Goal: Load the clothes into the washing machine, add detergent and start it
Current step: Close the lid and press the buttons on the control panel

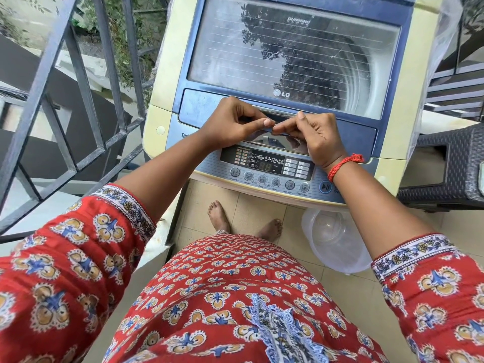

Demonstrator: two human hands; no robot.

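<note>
Washing machine [288, 100] sits dead ahead of you, top-loader, glass lid [293, 53] down flat with the drum showing through it; I can't tell whether any clothes are inside, the glass mostly mirrors a tree. Both your hands are on the lid handle [281, 115] at the near edge of the lid: left hand [233, 124] has its fingers curled into the handle recess, thumb lying along the front lip; right hand [314, 132] is curled the same way just right of it, thumbs almost meeting in the middle. So both are clamped on the handle, not loose. Read it as the lid step, opening to load or closing after loading; the frame alone doesn't say which. Lid looks fully seated, so I'd guess opening. Next move then calls for an even lift with both hands, folding the lid up and away toward the far side, keeping wrists clear of the control panel [272, 169] right below them so you don't bump a button. Display on the panel shows digits, so power may already be on. Start/pause button [325, 186] is at the panel's right end, under your right wrist. A clear plastic tub [337, 242] sits on the tiled floor near right, by your feet; looks empty. Railing [65, 100] on the left, dark woven chair [450, 169] on the right.
</note>
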